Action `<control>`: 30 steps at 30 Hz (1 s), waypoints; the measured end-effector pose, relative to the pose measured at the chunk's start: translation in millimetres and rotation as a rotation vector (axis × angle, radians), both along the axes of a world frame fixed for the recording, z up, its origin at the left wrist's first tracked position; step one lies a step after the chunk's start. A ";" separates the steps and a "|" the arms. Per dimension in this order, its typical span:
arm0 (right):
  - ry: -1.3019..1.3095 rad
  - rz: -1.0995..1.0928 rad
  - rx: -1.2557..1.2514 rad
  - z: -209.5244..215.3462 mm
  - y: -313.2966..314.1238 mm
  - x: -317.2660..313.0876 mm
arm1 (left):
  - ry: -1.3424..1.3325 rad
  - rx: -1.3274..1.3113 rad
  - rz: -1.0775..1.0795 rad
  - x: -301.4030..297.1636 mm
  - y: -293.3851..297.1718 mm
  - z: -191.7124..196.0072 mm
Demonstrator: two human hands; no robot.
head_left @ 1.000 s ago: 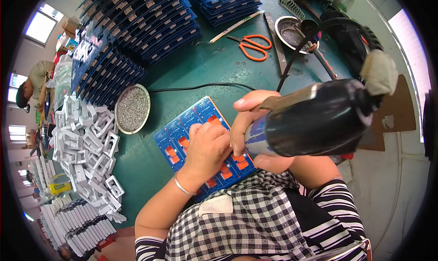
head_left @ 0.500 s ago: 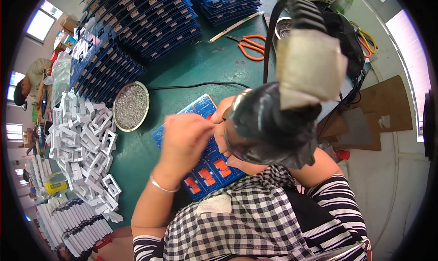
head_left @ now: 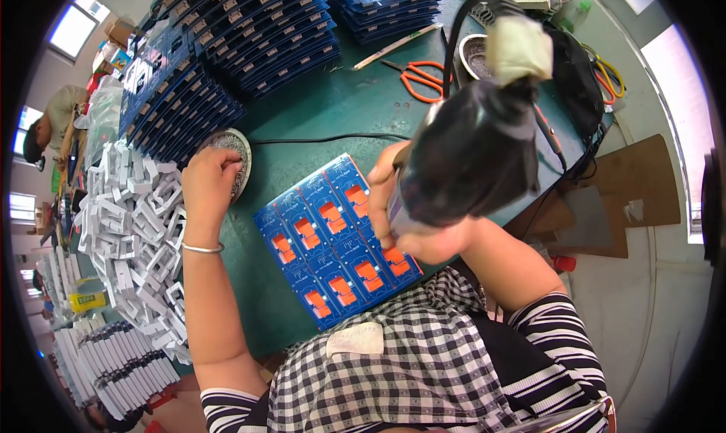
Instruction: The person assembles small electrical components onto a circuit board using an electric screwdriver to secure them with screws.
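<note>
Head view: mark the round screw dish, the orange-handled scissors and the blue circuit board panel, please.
round screw dish [head_left: 240,155], head view, on its right rim.
orange-handled scissors [head_left: 420,77], head view, on the handle loops.
blue circuit board panel [head_left: 321,232], head view, on its middle.

Bright, even daylight comes from the windows [head_left: 72,31] at upper left, leaving only soft shadows on the green table [head_left: 333,115]. The black power tool [head_left: 473,157] close to the lens looks blurred, and straight edges bend toward the dark round rim.

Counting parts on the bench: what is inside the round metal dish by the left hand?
The round metal dish holds a grey mass of tiny parts, too small to identify. The left hand reaches in, covering most of it.
</note>
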State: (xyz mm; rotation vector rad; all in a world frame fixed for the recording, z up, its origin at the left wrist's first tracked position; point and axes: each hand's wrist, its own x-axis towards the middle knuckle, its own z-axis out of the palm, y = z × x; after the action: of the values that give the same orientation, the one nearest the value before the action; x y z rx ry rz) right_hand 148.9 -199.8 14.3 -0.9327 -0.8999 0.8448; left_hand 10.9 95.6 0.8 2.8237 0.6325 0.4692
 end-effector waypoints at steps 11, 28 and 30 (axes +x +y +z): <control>0.339 -0.201 0.425 6.2 -22.8 26.4 | -0.055 -0.072 0.064 -1.5 13.5 -5.2; 0.236 -0.134 0.434 2.8 -51.6 -2.8 | -0.126 -0.176 0.202 -20.6 16.8 -10.1; 0.246 -0.103 0.402 5.0 -53.1 -1.4 | -0.173 -0.185 0.196 -24.8 17.4 -15.4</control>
State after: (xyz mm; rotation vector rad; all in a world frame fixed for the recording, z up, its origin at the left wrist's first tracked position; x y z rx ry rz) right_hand 147.5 -252.9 19.4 -0.5074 -0.7627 0.6419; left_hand -13.9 113.0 -14.6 2.5263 0.8721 0.6453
